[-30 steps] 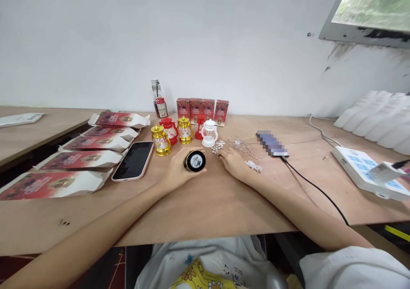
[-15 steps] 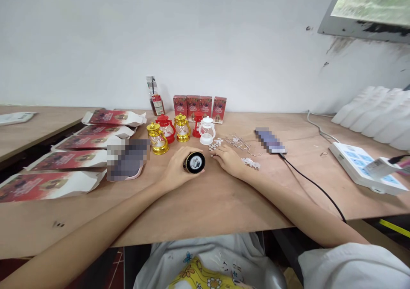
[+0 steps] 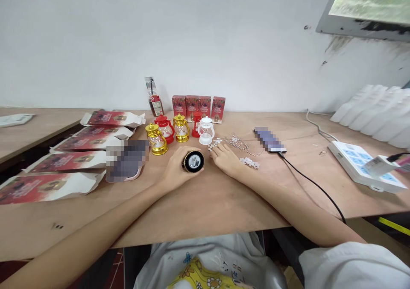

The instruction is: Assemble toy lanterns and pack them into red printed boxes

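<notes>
My left hand (image 3: 177, 166) is closed round a small lantern (image 3: 194, 161), its black, gold-rimmed base turned up toward me. A pale round recess with small metal parts shows in the base. The lantern's upper body is hidden by the hand and the angle. My right hand (image 3: 226, 158) rests on the table with fingers stretched out, fingertips at a scatter of small round button cells (image 3: 214, 143). Just beyond stands a white lantern (image 3: 206, 131). Two gold lanterns, one at the front (image 3: 156, 139), and two red lanterns, one at the left (image 3: 164, 128), stand upright nearby.
Small red boxes (image 3: 192, 107) line the back near a bottle (image 3: 155, 103). Flattened red cartons (image 3: 51, 186) and a phone (image 3: 126, 163) lie left. To the right are thin wire pieces (image 3: 238, 142), white bits (image 3: 250, 163), a cabled phone (image 3: 270, 140) and a power strip (image 3: 361, 165).
My right hand's fingers have shifted slightly forward among the button cells and look more stretched out. My left hand keeps the lantern in nearly the same place. The whole view has moved slightly.
</notes>
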Action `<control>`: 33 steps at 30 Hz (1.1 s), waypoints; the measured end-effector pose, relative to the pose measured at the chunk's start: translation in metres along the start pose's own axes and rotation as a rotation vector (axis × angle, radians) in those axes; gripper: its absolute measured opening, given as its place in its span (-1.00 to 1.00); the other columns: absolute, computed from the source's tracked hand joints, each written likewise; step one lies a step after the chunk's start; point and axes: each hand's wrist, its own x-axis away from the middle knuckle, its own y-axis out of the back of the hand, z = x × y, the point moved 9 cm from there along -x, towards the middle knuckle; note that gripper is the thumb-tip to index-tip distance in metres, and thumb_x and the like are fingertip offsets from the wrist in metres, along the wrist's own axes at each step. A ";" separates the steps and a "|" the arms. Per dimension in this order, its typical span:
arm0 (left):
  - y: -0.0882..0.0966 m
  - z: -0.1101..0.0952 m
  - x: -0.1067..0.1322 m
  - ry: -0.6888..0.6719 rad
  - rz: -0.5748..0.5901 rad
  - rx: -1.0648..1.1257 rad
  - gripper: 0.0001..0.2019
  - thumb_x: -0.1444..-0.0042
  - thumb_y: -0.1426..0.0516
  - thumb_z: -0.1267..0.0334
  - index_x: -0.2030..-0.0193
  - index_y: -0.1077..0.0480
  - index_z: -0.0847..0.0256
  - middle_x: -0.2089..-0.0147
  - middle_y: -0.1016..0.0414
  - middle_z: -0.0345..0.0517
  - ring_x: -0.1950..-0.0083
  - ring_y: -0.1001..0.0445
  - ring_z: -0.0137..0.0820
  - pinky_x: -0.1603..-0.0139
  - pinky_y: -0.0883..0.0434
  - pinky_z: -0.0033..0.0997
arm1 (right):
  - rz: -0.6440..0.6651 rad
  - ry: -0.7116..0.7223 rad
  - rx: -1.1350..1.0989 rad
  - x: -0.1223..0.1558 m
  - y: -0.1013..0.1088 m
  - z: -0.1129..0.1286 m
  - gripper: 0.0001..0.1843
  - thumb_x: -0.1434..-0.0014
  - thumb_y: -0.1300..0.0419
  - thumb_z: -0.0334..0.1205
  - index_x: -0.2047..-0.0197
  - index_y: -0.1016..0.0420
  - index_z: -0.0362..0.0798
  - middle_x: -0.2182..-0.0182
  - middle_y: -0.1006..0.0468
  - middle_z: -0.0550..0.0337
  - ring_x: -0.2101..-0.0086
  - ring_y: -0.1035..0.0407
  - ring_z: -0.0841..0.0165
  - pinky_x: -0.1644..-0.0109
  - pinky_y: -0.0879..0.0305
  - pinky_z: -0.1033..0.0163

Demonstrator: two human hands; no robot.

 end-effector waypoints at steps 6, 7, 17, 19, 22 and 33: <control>0.001 0.003 0.000 0.028 -0.035 0.013 -0.62 0.06 -0.25 0.19 0.09 -0.31 0.15 0.09 -0.46 -0.08 0.03 -0.42 -0.25 -0.01 -0.34 -0.25 | -0.301 -0.162 -0.305 0.008 0.040 -0.018 -0.73 -0.31 0.07 -0.33 0.26 -0.45 -0.16 0.33 -0.51 0.02 0.27 -0.32 0.27 0.18 -0.22 0.18; 0.000 0.003 0.000 0.028 -0.033 0.009 -0.63 0.06 -0.25 0.19 0.09 -0.31 0.15 0.10 -0.46 -0.08 0.04 -0.42 -0.25 -0.01 -0.34 -0.24 | -0.399 -0.199 -0.387 0.013 0.053 -0.021 -0.73 -0.32 0.08 -0.32 0.23 -0.44 -0.13 0.31 -0.51 0.04 0.26 -0.33 0.29 0.17 -0.23 0.19; -0.004 -0.004 0.001 -0.014 -0.019 0.002 -0.66 0.05 -0.24 0.25 0.11 -0.30 0.15 0.12 -0.45 -0.08 0.08 -0.41 -0.26 0.06 -0.34 -0.26 | -0.635 -0.031 -0.380 0.023 0.103 0.026 -0.84 -0.27 -0.05 -0.33 0.27 -0.45 -0.08 0.35 -0.54 0.15 0.32 -0.29 0.37 0.24 -0.13 0.23; -0.005 -0.005 0.001 -0.014 -0.015 0.004 -0.65 0.05 -0.24 0.24 0.11 -0.30 0.14 0.12 -0.45 -0.08 0.08 -0.40 -0.25 0.06 -0.33 -0.26 | -0.585 -0.031 -0.367 0.020 0.098 0.028 -0.82 -0.28 -0.03 -0.30 0.27 -0.46 -0.07 0.35 -0.52 0.14 0.31 -0.28 0.37 0.25 -0.11 0.23; -0.005 -0.005 0.001 -0.002 -0.014 0.007 -0.67 0.04 -0.23 0.21 0.11 -0.31 0.13 0.11 -0.45 -0.08 0.07 -0.40 -0.24 0.04 -0.32 -0.25 | -0.531 -0.036 -0.378 0.018 0.092 0.028 -0.82 -0.28 -0.05 -0.27 0.26 -0.47 -0.06 0.35 -0.50 0.13 0.29 -0.26 0.36 0.23 -0.09 0.22; -0.006 -0.005 0.001 -0.024 -0.022 -0.012 -0.67 0.04 -0.23 0.24 0.11 -0.30 0.14 0.11 -0.45 -0.09 0.08 -0.40 -0.25 0.05 -0.32 -0.27 | -0.561 -0.072 -0.475 0.018 0.093 0.023 -0.81 -0.25 -0.10 -0.22 0.33 -0.49 -0.05 0.40 -0.53 0.17 0.33 -0.27 0.36 0.24 -0.10 0.22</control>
